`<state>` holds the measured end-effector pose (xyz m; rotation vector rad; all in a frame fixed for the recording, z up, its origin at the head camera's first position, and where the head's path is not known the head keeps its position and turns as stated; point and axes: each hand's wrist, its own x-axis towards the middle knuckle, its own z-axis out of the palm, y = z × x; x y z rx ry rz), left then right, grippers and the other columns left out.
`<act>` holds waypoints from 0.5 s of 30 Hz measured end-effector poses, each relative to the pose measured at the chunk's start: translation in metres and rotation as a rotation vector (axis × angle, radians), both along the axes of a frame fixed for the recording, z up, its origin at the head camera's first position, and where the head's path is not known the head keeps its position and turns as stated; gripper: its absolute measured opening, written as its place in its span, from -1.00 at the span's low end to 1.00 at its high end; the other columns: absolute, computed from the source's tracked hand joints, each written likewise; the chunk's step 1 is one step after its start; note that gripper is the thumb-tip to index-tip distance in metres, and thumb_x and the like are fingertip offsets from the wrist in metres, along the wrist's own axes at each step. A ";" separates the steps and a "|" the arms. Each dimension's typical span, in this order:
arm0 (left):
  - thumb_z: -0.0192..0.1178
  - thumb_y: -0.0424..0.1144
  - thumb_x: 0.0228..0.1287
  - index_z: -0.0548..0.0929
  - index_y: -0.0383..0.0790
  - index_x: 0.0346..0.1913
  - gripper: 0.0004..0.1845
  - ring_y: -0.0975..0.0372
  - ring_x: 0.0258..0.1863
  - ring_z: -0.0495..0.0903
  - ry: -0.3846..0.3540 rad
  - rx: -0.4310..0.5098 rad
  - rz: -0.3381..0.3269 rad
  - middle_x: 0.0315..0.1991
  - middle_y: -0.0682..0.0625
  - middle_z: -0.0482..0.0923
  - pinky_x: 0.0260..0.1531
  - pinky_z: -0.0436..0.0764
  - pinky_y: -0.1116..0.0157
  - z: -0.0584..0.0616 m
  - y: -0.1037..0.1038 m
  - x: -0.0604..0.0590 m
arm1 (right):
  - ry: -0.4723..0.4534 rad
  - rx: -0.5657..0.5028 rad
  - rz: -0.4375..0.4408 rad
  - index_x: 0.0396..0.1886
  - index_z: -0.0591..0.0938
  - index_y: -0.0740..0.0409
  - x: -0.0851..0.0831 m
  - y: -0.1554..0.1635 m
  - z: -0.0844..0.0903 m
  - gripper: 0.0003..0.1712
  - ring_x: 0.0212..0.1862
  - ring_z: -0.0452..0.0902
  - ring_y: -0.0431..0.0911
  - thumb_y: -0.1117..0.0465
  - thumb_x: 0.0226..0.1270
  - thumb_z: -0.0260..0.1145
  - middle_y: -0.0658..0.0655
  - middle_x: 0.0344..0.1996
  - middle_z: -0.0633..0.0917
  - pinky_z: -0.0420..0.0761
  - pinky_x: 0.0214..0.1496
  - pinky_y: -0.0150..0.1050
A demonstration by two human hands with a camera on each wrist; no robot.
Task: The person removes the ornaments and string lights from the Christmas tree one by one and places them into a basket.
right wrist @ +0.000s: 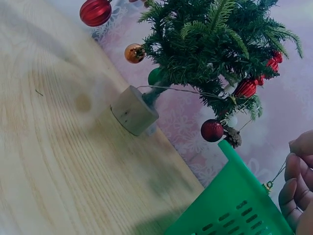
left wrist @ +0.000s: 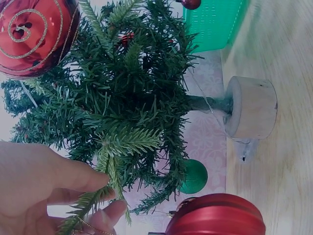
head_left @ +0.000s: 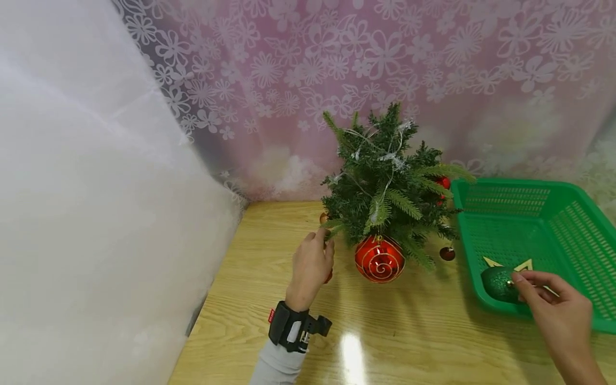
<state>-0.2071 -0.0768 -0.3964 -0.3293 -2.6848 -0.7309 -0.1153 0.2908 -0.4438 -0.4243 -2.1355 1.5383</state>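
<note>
Glittery green bauble [head_left: 495,284], string [right wrist: 279,171] pinched in right fingers [right wrist: 293,167] (left fingers [left wrist: 80,175] grip a sprig [left wrist: 85,207]).

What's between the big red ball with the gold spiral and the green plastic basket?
Green branch tips and a small dark red ball, in the head view.

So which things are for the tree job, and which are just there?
For the job:
Christmas tree, left hand pinching its branch
green glitter bauble, right hand holding its cord
red swirl bauble
green plastic basket

Just there:
floral curtain
wooden table
black wrist strap
</note>
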 end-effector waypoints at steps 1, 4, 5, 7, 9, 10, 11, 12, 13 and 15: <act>0.16 -0.25 0.40 0.62 -0.28 0.02 -0.76 0.11 -0.47 0.60 0.001 -0.003 0.001 -0.32 -0.14 0.59 -0.61 0.52 0.30 0.000 0.001 0.000 | -0.007 0.003 0.006 -0.25 0.71 0.14 0.001 0.001 -0.001 -0.92 -0.52 0.57 -0.37 0.26 0.29 0.36 -0.28 -0.50 0.69 0.44 -0.48 -0.54; 0.16 -0.26 0.40 0.62 -0.28 0.01 -0.77 0.12 -0.49 0.59 0.008 -0.018 0.005 -0.34 -0.13 0.58 -0.62 0.51 0.31 -0.001 0.002 0.000 | -0.035 0.040 0.011 -0.30 0.71 0.02 0.001 0.002 -0.004 -0.97 -0.55 0.55 -0.41 0.23 0.28 0.38 -0.36 -0.55 0.65 0.42 -0.52 -0.53; 0.16 -0.26 0.40 0.62 -0.28 0.01 -0.78 0.13 -0.51 0.59 0.010 -0.025 0.009 -0.35 -0.13 0.57 -0.63 0.50 0.32 -0.002 0.002 0.000 | -0.047 0.068 0.013 -0.32 0.71 -0.01 0.001 0.002 -0.004 -0.98 -0.56 0.54 -0.43 0.21 0.28 0.37 -0.38 -0.57 0.64 0.40 -0.54 -0.52; 0.17 -0.26 0.39 0.62 -0.27 0.00 -0.78 0.14 -0.53 0.57 0.015 -0.038 0.014 -0.37 -0.12 0.56 -0.65 0.48 0.33 -0.002 0.003 -0.001 | -0.076 0.156 0.009 -0.35 0.69 -0.03 0.001 0.001 -0.005 -0.97 -0.57 0.51 -0.50 0.17 0.29 0.37 -0.44 -0.61 0.59 0.38 -0.57 -0.50; 0.17 -0.27 0.39 0.63 -0.27 0.00 -0.78 0.15 -0.55 0.56 0.019 -0.042 0.017 -0.39 -0.11 0.56 -0.66 0.48 0.33 -0.002 0.002 -0.001 | -0.095 0.258 -0.004 -0.35 0.69 0.03 0.000 -0.001 -0.005 -0.91 -0.58 0.45 -0.56 0.13 0.30 0.36 -0.49 -0.62 0.53 0.37 -0.60 -0.48; 0.17 -0.26 0.39 0.63 -0.27 0.00 -0.78 0.15 -0.55 0.56 0.019 -0.043 0.017 -0.39 -0.11 0.56 -0.66 0.48 0.33 -0.002 0.002 -0.001 | -0.103 0.307 -0.009 -0.35 0.68 0.08 0.001 -0.003 -0.006 -0.87 -0.58 0.43 -0.58 0.12 0.30 0.35 -0.52 -0.62 0.49 0.37 -0.62 -0.47; 0.16 -0.26 0.40 0.63 -0.26 0.01 -0.78 0.15 -0.54 0.56 0.018 -0.044 0.016 -0.38 -0.11 0.56 -0.66 0.48 0.33 -0.001 0.001 -0.001 | -0.106 0.351 -0.015 -0.34 0.68 0.13 0.000 -0.005 -0.006 -0.83 -0.59 0.41 -0.60 0.11 0.30 0.35 -0.54 -0.62 0.47 0.36 -0.63 -0.46; 0.16 -0.26 0.40 0.62 -0.26 0.01 -0.78 0.15 -0.54 0.57 0.016 -0.043 0.013 -0.38 -0.12 0.56 -0.66 0.48 0.33 -0.001 0.001 -0.001 | -0.105 0.383 -0.024 -0.32 0.67 0.18 0.000 -0.006 -0.006 -0.80 -0.60 0.39 -0.62 0.11 0.30 0.35 -0.54 -0.62 0.44 0.36 -0.64 -0.46; 0.16 -0.26 0.40 0.62 -0.27 0.01 -0.78 0.14 -0.53 0.57 0.014 -0.040 0.010 -0.38 -0.12 0.56 -0.66 0.48 0.33 -0.001 0.001 0.000 | -0.099 0.408 -0.032 -0.31 0.67 0.22 0.000 -0.007 -0.006 -0.79 -0.60 0.37 -0.63 0.13 0.30 0.35 -0.54 -0.62 0.43 0.36 -0.64 -0.47; 0.16 -0.27 0.40 0.62 -0.28 0.02 -0.77 0.15 -0.53 0.57 0.010 -0.036 0.004 -0.37 -0.12 0.56 -0.66 0.48 0.34 -0.001 0.001 0.000 | -0.083 0.441 -0.045 -0.31 0.68 0.24 -0.001 -0.010 -0.006 -0.80 -0.61 0.34 -0.63 0.16 0.28 0.35 -0.52 -0.63 0.42 0.34 -0.64 -0.48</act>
